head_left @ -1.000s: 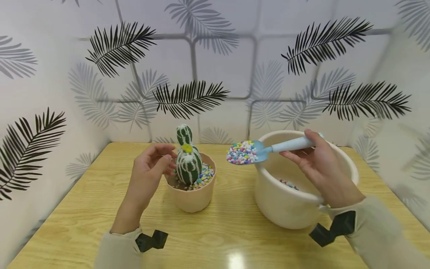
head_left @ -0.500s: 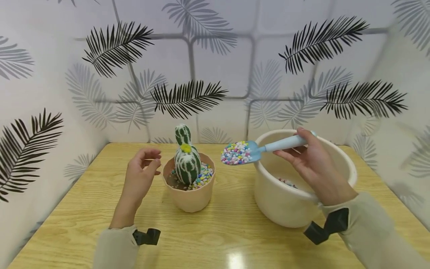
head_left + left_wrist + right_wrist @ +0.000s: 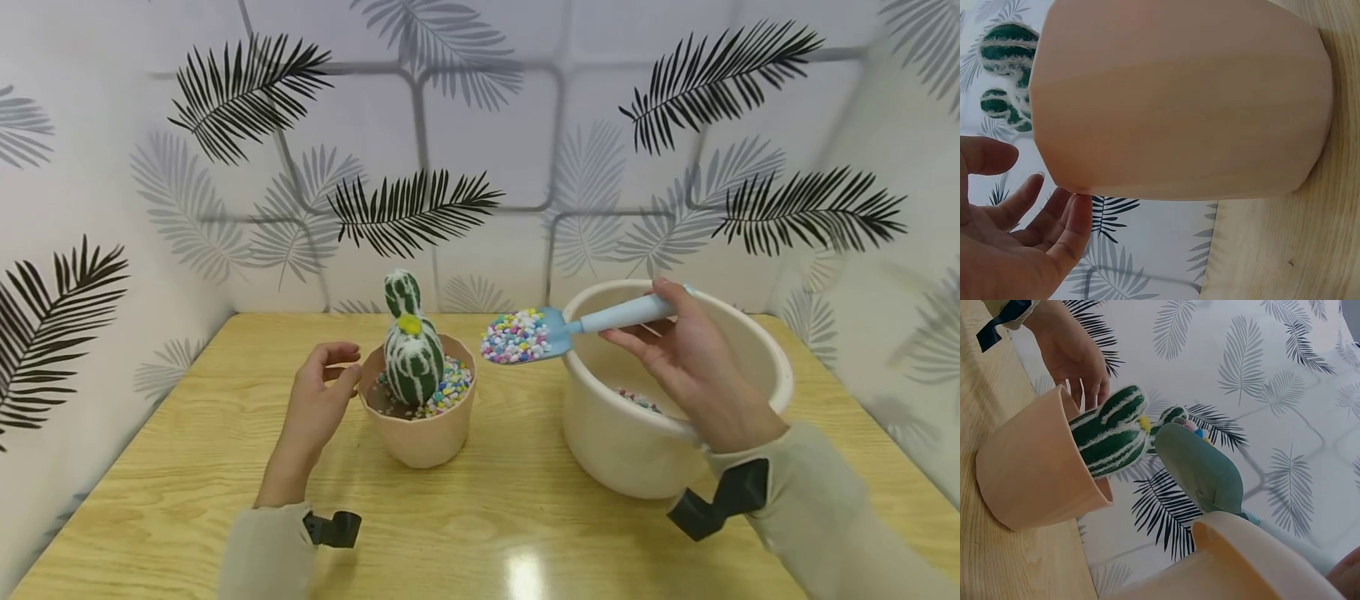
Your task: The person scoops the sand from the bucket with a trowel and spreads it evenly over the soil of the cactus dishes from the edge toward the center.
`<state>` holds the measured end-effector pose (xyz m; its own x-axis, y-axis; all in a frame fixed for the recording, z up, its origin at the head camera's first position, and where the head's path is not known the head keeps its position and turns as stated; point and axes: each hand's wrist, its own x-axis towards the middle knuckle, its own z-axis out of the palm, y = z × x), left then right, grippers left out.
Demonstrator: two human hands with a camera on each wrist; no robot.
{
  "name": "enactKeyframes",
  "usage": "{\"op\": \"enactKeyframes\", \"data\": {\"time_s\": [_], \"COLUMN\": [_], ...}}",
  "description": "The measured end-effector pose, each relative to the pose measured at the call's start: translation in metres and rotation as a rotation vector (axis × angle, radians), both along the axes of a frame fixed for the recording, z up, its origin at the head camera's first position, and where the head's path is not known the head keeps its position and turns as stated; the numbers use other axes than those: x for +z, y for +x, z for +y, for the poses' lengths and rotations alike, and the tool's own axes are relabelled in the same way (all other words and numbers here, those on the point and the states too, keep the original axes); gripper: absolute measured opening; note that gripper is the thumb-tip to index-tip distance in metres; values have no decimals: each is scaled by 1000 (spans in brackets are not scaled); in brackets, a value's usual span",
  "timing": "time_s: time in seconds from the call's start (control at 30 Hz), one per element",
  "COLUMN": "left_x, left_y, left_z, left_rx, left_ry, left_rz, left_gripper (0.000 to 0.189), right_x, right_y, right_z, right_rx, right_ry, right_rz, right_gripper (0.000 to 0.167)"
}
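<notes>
My right hand [image 3: 701, 362] grips the pale blue handle of a small hand trowel [image 3: 558, 331]. Colourful pebbles [image 3: 517, 335] are heaped on its blade, which juts left past the bucket rim toward the plant pot. My left hand [image 3: 318, 400] is at the left of the peach plant pot [image 3: 422, 437], its fingers loosely bent and its fingertips right at the rim in the left wrist view. A green cactus [image 3: 414, 367] with white fuzz and a yellow flower stands in the pot. Pebbles cover the soil on its right side; brown soil shows at the left.
A large cream bucket [image 3: 622, 454] stands on the wooden table [image 3: 480, 533] at the right, with some pebbles [image 3: 637, 400] at its bottom. Right behind the table rises a leaf-patterned wall [image 3: 495, 150]; another wall runs along each side.
The right hand has carried the loaded trowel left, closer to the pot. My left hand has drawn back from beside the cactus to the left of the pot's rim.
</notes>
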<state>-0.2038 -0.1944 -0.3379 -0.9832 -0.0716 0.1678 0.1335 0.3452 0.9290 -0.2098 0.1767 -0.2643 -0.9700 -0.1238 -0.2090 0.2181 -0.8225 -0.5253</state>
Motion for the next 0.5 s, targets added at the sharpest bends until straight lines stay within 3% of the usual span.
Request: {"op": "enactKeyframes", "data": {"time_s": [0.3, 0.5], "left_x": [-4, -8], "left_y": [-4, -4], "left_z": [1, 0], "left_rx": [-51, -65], "left_ry": [-21, -46], "left_rz": [-41, -66], "left_gripper": [36, 38], "right_x": [0, -2], "right_y": [7, 13], "right_z": [-10, -20], "right_rx": [6, 37], "right_ry": [25, 114], "right_rz": [10, 17], "right_gripper": [12, 15]}}
